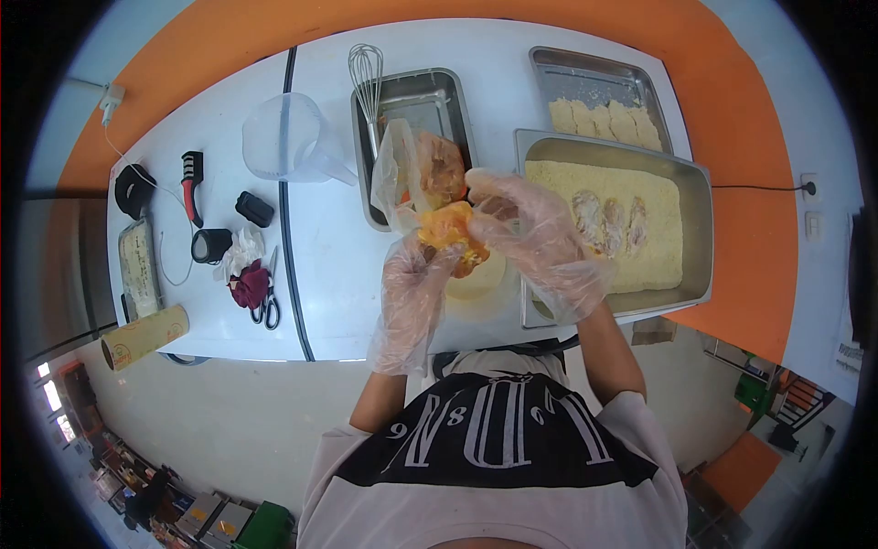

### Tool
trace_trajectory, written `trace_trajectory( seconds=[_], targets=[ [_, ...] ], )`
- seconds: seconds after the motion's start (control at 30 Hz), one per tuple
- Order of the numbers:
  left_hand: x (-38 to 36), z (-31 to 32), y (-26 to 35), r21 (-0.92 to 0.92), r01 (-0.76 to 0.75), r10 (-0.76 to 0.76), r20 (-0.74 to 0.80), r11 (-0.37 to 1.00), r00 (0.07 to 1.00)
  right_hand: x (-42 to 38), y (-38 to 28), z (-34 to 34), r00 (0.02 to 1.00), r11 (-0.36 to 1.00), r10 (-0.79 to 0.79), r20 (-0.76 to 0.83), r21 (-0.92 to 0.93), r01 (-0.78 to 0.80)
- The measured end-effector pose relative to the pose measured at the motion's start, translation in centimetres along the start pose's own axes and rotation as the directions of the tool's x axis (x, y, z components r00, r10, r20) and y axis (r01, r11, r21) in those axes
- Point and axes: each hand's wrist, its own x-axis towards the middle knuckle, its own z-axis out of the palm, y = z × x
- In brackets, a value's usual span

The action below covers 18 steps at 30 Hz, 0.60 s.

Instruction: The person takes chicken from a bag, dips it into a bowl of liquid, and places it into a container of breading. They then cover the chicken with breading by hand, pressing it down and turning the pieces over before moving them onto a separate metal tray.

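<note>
Both my hands wear clear plastic gloves. Between them hangs an orange-yellow coated piece of meat (452,232), above a bowl of pale liquid (477,282). My left hand (413,291) grips the piece from the lower left, and my right hand (541,236) has its fingers closed on its right side. Just beyond, a clear plastic bag (399,169) of marinated meat (441,166) rests in a metal tray (450,91) with a whisk (366,82). At the right, a deep metal pan (704,229) of yellow crumbs (654,261) holds several coated pieces (613,225).
A second metal tray (599,69) with breaded pieces (608,122) stands at the back right. On the left are a clear pitcher (285,137), a red-black knife sharpener (191,188), scissors (266,306), a maroon cloth (249,286), a cardboard-coloured roll (146,336) and a long container (139,268).
</note>
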Motion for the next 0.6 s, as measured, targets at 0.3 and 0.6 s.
trace_trajectory(
  seconds=[0.3,0.6],
  targets=[
    [-0.4,-0.3,0.6,0.141,0.032,-0.047,0.099,0.99,0.994,1.4,-3.9,-2.1,0.901,0.962,0.214,0.377,-0.24,-0.128],
    [0.8,-1.2,0.7,0.038,0.211,-0.214,0.157,0.977,0.964,2.8,-4.3,-1.8,0.881,0.944,0.325,0.343,-0.17,-0.282]
  ],
)
